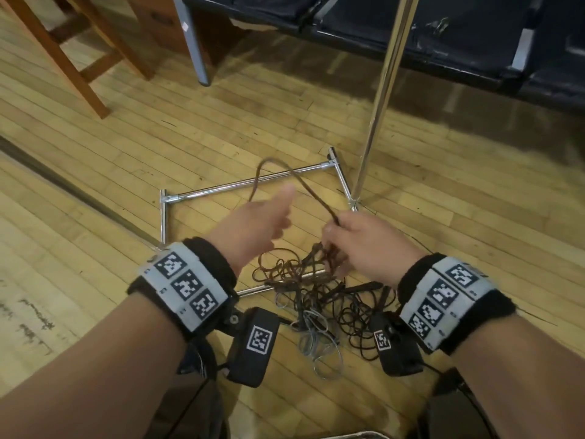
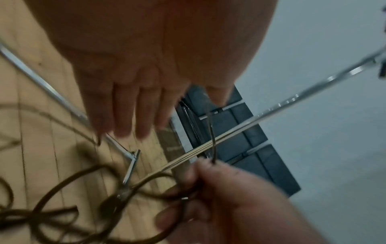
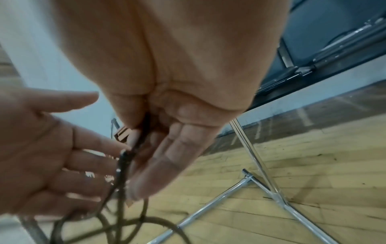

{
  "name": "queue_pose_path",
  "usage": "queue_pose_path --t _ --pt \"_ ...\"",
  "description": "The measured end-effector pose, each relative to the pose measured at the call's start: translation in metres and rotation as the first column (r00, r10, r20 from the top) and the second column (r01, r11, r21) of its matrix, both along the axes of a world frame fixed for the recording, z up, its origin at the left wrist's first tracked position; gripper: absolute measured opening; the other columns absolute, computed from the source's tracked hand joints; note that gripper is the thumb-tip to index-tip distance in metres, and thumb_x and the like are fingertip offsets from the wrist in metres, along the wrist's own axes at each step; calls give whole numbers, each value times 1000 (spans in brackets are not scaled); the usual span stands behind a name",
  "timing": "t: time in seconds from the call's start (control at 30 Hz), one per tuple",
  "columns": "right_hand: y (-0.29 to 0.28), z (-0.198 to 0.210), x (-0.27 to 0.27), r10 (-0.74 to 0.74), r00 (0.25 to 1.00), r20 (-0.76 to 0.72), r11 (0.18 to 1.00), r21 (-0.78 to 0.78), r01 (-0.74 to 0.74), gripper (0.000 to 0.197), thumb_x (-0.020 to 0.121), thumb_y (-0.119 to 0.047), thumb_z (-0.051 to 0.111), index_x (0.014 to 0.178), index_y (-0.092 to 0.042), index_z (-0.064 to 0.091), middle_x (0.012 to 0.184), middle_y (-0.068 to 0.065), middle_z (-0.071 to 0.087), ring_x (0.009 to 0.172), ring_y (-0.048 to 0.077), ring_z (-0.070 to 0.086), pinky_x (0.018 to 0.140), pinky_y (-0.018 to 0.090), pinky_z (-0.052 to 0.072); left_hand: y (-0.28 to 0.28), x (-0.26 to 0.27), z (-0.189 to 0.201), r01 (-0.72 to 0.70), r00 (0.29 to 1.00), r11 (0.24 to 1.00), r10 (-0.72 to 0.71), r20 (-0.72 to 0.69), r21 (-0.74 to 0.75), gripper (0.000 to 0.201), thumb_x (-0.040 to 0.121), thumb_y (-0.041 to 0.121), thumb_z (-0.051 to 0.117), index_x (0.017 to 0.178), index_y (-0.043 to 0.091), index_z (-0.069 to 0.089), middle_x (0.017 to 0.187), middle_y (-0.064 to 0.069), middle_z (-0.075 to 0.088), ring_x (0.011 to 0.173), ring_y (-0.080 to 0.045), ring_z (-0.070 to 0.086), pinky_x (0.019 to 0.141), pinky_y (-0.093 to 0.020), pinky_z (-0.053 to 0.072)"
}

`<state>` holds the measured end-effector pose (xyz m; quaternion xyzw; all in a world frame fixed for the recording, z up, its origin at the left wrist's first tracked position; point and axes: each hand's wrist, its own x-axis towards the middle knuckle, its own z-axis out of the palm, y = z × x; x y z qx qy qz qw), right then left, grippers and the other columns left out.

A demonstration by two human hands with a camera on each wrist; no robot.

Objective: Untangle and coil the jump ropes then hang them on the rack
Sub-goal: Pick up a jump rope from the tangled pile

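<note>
A brown jump rope (image 1: 311, 193) rises in a loop from a tangle of ropes (image 1: 313, 289) on the wooden floor. My right hand (image 1: 332, 228) pinches the brown rope (image 3: 123, 165) between thumb and fingers just above the tangle. My left hand (image 1: 281, 217) is held beside it with fingers straight (image 2: 129, 115), and the loop passes behind it near the thumb. A grey rope (image 1: 319, 346) and black handles (image 1: 364, 286) lie mixed into the pile. The chrome rack's base frame (image 1: 240, 185) surrounds the pile and its upright pole (image 1: 384, 90) stands at the right.
Wooden chair legs (image 1: 79, 58) stand at the far left. A row of dark padded seats (image 1: 443, 36) on a grey metal leg (image 1: 198, 49) runs along the back. A dark strip (image 1: 63, 182) crosses the floor on the left.
</note>
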<state>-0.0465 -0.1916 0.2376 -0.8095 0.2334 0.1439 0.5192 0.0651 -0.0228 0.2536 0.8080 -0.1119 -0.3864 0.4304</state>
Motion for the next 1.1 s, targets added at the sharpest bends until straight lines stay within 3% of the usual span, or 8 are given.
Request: queue_pose_path --t 0.13,0.2,0.37,0.5,0.63,0.8,0.9,1.1 --pt "0 12 5 -333 939 88 849 462 258 29 107 -27 51 89 -7 62 77 13 74 65 29 74 56 37 62 -3 -12 5 600 778 788 -615 133 138 67 87 82 40 128 35 64 107 14 72 97 -7 67 89 -31 53" --pt "-1 18 6 -424 899 111 752 596 282 29 109 -26 48 92 -4 59 74 17 72 58 31 70 48 34 59 -4 -12 5 628 745 762 -648 161 160 49 97 68 48 121 29 65 100 2 72 90 -14 66 83 -37 54" --pt "-13 30 3 -584 789 190 663 672 329 31 110 -27 44 92 -7 59 79 21 70 59 31 66 51 35 56 -1 -9 -2 558 726 741 -654 212 373 29 100 52 60 127 40 62 110 16 67 94 -3 60 81 -26 46" --pt "-21 32 2 -650 736 189 617 697 365 37 109 -36 43 95 -7 62 84 19 71 69 33 69 60 39 60 -4 -8 -6 434 782 833 -537 316 343 23 96 51 66 117 42 62 96 16 66 82 0 60 68 -22 47" --pt "-16 19 -1 -339 928 154 884 390 258 42 94 -58 57 115 -24 70 106 -4 77 104 27 72 91 46 60 -7 -10 -2 351 852 934 -350 390 72 18 89 54 74 102 44 66 82 20 70 71 4 62 59 -12 43" --pt "1 4 0 -186 968 170 948 289 131 24 103 -44 55 117 -37 74 106 -6 78 97 16 75 88 44 62 -10 -10 -1 294 917 942 -229 327 -166 17 91 33 79 104 38 69 95 15 76 84 -9 72 78 -28 59" --pt "-4 6 4 -334 927 170 909 316 270 26 107 -36 50 112 -31 75 101 -4 80 92 18 77 85 42 63 -7 -5 -6 147 940 976 -86 331 -164 19 93 22 75 101 38 68 97 10 76 86 -19 74 83 -54 62" --pt "-29 14 1 -727 682 81 644 425 636 33 109 -38 45 106 -12 66 76 6 78 69 26 77 58 34 63 5 12 -8 -112 945 987 142 295 -115 16 90 22 63 95 35 71 88 3 78 85 -21 76 83 -52 64"
